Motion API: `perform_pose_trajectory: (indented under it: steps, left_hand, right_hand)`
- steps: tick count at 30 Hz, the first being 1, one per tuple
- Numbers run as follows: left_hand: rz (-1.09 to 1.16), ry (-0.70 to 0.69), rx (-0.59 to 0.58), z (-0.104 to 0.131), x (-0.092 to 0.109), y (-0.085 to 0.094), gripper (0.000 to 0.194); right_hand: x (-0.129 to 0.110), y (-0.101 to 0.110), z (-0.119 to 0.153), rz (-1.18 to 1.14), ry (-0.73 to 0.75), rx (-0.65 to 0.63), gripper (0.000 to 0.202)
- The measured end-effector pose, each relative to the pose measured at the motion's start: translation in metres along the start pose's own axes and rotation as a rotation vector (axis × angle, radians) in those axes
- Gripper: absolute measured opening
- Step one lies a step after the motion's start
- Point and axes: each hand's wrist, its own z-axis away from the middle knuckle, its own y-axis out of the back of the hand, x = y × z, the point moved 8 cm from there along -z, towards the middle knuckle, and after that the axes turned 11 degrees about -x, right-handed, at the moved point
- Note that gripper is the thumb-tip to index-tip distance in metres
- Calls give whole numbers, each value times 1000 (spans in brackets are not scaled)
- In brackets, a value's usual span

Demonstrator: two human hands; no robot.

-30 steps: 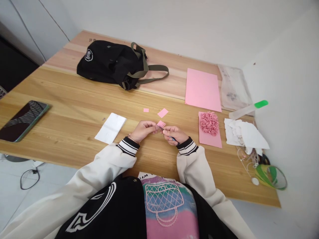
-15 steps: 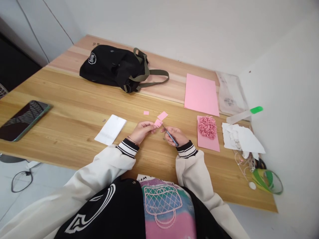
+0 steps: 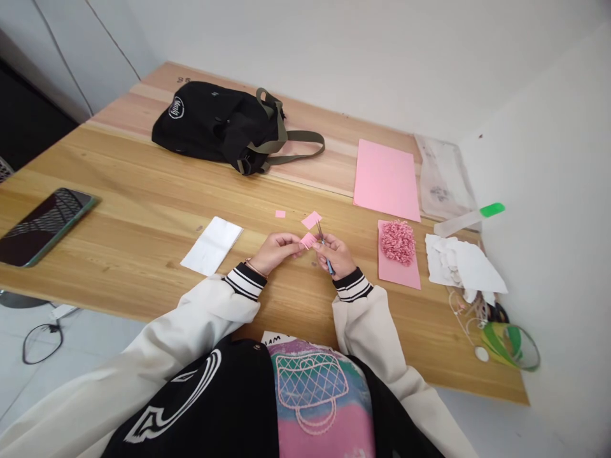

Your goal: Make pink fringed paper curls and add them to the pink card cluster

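Observation:
My left hand (image 3: 279,252) pinches a small piece of pink paper (image 3: 309,240) with slits cut along it. In my right hand (image 3: 336,256) is a slim blue-handled tool (image 3: 329,257) with two thin metal tips, like small scissors or tweezers; the tips point up and away from me. The fingers of my right hand also touch the right edge of the slit paper. Just beyond my hands lies a pink paper strip (image 3: 312,220), and a smaller pink square (image 3: 280,214) lies to its left.
Left of my hands are a folded white paper (image 3: 211,247) and a phone (image 3: 45,226). A black bag (image 3: 219,124) lies behind. To the right are pink sheets (image 3: 386,180), a pink curly bundle (image 3: 398,242), torn white paper (image 3: 470,264) and a green tape roll (image 3: 512,346).
My right hand has turned the tool so its tips point away from the paper, and its fingers have come to the paper's edge. The paper has shifted slightly right.

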Motion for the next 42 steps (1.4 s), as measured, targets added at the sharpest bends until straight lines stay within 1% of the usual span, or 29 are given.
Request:
perform_pose_trajectory:
  steps: [9,14,17,19,21,25,27,29,31,33,35,37,38,39,42]
  left_hand:
    - [-103,30,-14,0,-1,-3,21]
    - [-44,6,13,0,-1,-1,22]
    - [17,15,16,1,-2,-1,29]
    - [43,21,8,1,-1,-2,34]
    - [51,27,13,0,-1,-2,34]
    - [57,46,15,0,-3,0,28]
    - [75,44,35,0,-4,3,22]
    - [92,43,76,1,-6,6,18]
    - [98,46,106,1,-7,8,15]
    - [98,43,117,2,-8,8,15]
    - [105,34,127,2,-8,8,15]
    - [106,26,135,2,-7,8,16]
    - [102,25,135,3,-7,8,16]
    - [95,26,131,3,-6,7,17]
    - [88,38,121,4,-5,6,17]
  right_hand:
    - [3,5,0,83,13,77,31]
    - [-7,9,4,129,112,146,29]
    - [-12,10,7,212,162,167,29]
    - [-16,8,8,306,186,150,27]
    - [-19,4,9,420,209,120,24]
    - [-25,-7,11,598,256,45,15]
    - [-25,-11,12,613,260,6,14]
    - [-23,-10,11,557,224,-5,18]
    - [-19,0,10,469,175,72,25]
    - [-21,19,12,442,156,257,30]
    - [-28,40,20,550,150,504,31]
    - [-37,55,30,770,93,722,35]
    - [-40,61,33,869,44,786,38]
    - [-41,65,35,950,-1,818,40]
    - [-46,72,37,1091,-63,841,41]
